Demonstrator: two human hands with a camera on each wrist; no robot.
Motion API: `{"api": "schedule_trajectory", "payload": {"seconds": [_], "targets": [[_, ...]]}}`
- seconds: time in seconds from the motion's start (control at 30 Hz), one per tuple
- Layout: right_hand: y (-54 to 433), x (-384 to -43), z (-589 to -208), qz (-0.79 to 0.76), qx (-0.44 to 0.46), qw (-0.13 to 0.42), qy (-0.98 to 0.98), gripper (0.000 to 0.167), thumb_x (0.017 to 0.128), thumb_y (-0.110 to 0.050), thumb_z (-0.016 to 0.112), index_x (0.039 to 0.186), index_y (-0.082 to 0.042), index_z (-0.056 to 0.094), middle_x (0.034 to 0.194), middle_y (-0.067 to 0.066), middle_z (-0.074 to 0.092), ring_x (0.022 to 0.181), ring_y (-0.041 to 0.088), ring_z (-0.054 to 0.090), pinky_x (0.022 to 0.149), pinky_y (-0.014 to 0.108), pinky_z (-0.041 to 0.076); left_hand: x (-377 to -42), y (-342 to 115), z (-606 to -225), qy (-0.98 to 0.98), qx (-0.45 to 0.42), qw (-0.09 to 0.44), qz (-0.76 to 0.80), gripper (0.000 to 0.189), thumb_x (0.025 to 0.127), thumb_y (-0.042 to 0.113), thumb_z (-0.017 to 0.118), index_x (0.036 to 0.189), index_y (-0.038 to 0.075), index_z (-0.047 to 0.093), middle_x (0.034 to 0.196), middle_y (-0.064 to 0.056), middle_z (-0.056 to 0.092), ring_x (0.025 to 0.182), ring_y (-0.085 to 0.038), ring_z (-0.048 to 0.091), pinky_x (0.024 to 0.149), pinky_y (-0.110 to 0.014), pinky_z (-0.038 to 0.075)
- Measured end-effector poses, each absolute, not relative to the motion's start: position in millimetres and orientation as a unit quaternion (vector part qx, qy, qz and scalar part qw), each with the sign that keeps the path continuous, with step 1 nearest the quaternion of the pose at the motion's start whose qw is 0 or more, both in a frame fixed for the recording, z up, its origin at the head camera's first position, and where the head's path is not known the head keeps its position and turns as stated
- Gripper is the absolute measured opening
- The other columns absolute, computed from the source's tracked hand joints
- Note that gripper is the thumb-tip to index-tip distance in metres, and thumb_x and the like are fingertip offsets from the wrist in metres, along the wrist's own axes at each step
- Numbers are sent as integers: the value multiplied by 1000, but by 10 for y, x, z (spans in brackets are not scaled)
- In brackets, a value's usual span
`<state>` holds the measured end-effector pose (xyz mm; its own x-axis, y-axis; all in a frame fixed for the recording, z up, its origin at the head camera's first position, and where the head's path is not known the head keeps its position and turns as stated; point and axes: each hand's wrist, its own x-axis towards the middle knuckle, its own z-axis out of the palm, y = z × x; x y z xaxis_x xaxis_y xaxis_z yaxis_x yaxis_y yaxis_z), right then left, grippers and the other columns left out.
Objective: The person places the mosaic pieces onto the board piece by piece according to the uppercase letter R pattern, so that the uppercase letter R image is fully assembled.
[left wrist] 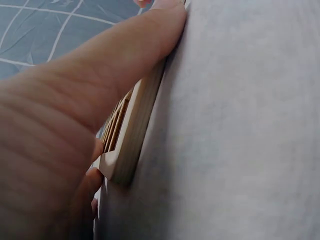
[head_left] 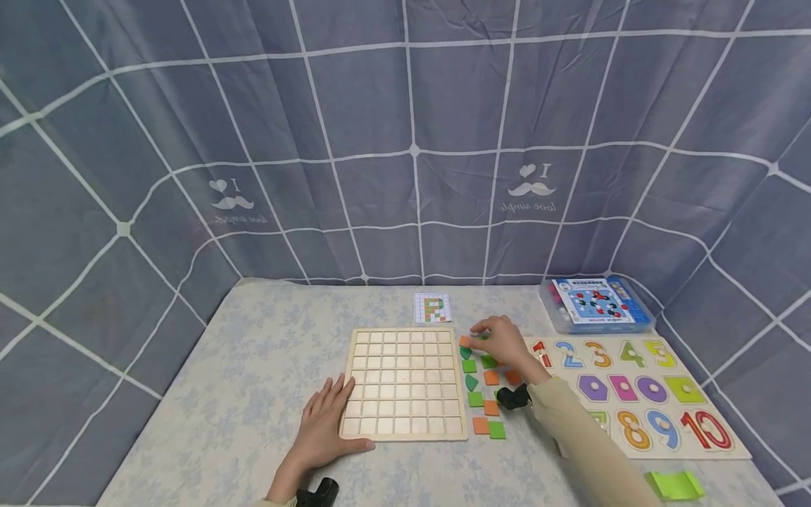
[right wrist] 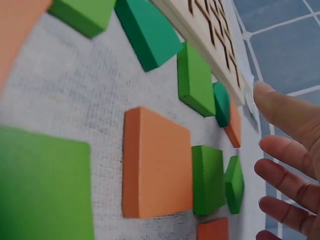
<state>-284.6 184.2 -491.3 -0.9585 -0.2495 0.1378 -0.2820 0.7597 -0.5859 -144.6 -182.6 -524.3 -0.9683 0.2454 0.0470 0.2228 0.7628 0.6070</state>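
Note:
A square wooden grid board lies flat on the table. My left hand rests at its lower left corner, fingers straight along the left side and thumb by the front edge. My right hand hovers at the far end of several loose wooden pieces beside the board, near an orange square. In the right wrist view its fingers are loosely extended, with nothing visible between them. Green squares, dark green curved pieces and more orange squares lie nearby.
A small pattern card showing a coloured letter R lies behind the board. To the right are a number-and-shape puzzle board, a clear plastic box and a light green curved piece. A grey checked curtain surrounds the table.

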Motion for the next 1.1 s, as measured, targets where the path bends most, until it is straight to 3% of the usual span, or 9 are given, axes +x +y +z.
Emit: {"api": "schedule_trajectory", "payload": {"seconds": [0.23,0.63,0.87,1.1], "targets": [[1832,-2882,-4938,313,113,4,-943,28,79,-37,78,92,-13,76,90,1,64,93,26,51,84,48,41,-1445,-1824,-5226,936,136,17,324,112,66,62,76,150,6,27,154,-19,18,141,-40,6,106,-60,6],[1809,-2898,-4987,290,129,19,-948,28,76,-41,79,88,-16,75,89,-1,63,89,25,50,82,50,36,-1442,-1841,-5251,938,135,16,320,113,66,62,76,150,6,27,155,-18,17,141,-39,5,107,-60,5],[1775,-2929,-4986,277,135,27,-951,25,77,-39,79,84,-15,74,82,-2,61,82,22,48,76,47,36,-1448,-1838,-5257,938,137,9,318,113,66,61,77,150,5,27,154,-18,18,141,-40,6,106,-60,6],[1736,-2946,-4957,300,126,-4,-946,22,78,-34,79,84,-15,70,77,-4,58,78,19,49,77,44,36,-1436,-1827,-5247,938,136,10,320,113,66,61,77,150,5,27,154,-19,18,141,-40,6,106,-60,6]]}}
